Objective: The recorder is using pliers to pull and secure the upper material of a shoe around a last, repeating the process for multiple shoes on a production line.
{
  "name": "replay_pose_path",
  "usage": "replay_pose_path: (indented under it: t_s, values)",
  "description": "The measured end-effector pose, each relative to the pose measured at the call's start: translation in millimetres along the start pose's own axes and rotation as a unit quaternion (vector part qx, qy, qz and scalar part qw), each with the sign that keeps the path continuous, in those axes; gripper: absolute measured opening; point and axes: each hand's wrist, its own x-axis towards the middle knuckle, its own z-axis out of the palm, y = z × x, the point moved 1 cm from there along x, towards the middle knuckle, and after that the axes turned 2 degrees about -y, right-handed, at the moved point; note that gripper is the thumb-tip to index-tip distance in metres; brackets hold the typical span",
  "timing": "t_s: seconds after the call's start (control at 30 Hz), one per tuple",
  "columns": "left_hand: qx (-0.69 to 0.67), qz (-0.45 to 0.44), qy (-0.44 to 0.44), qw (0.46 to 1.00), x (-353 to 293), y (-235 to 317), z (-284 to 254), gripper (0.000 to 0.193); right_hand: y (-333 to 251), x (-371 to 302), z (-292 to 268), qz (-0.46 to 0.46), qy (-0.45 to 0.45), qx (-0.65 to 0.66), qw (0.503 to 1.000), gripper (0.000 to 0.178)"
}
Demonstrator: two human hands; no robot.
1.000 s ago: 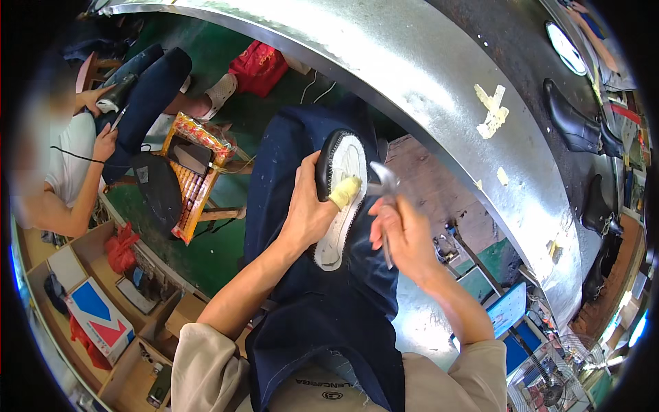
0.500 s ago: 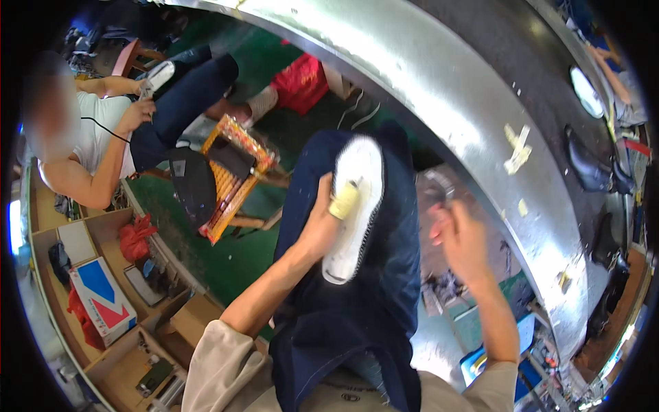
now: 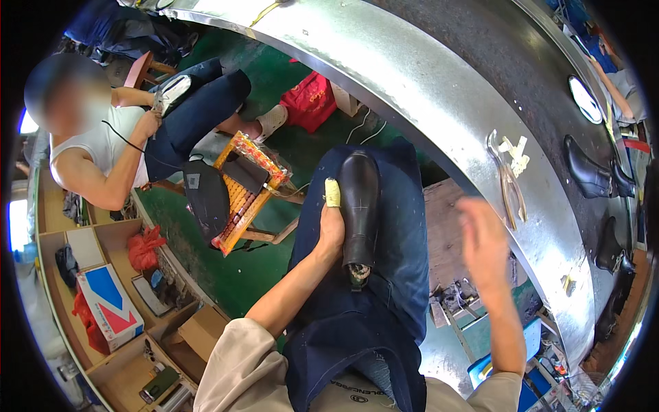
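Note:
A black leather boot (image 3: pixel 360 196) lies on my lap with its upper facing up and its toe pointing away from me. My left hand (image 3: pixel 332 230) grips the boot along its left side. Yellow tape (image 3: pixel 332 193) wraps the thumb of that hand. My right hand (image 3: pixel 486 240), blurred by motion, is empty with its fingers stretched out beside the metal bench edge. Metal pincers (image 3: pixel 506 182) rest on the bench just beyond it, beside crumpled pale tape strips (image 3: pixel 515 155).
The curved metal bench (image 3: pixel 439 89) runs along the far and right sides, with other black boots (image 3: pixel 585 168) on it. At left, a person (image 3: pixel 99 154) works on a shoe near a wooden stool (image 3: pixel 240 230). A compartmented wooden tray (image 3: pixel 113 237) holds boxes and bags.
The boot has turned over from white sole up to black upper up. The pincers have gone from my right hand onto the bench, and that hand has come away from them.

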Motion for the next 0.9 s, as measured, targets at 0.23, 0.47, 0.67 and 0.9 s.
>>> replay_pose_path:
  t_s: [0.23,0.47,0.67,0.9]
  values:
    - [-0.021,0.054,0.014,0.998,-17.1,19.3,62.2,0.058,-67.8,-36.4,57.6,0.078,-0.127,0.31,0.939,0.111]
    - [0.12,0.202,-0.218,0.947,-46.0,70.1,117.6,0.054,6.6,3.8,-16.6,0.257,0.129,0.586,0.758,0.057]
    - [0.236,0.255,-0.192,0.918,-15.3,66.0,110.0,0.049,151.2,96.7,-112.3,0.311,0.194,0.3,0.881,0.074]
    - [0.353,0.384,-0.143,0.841,15.0,96.5,135.5,0.028,252.6,160.8,-122.4,0.402,0.17,-0.088,0.895,0.081]
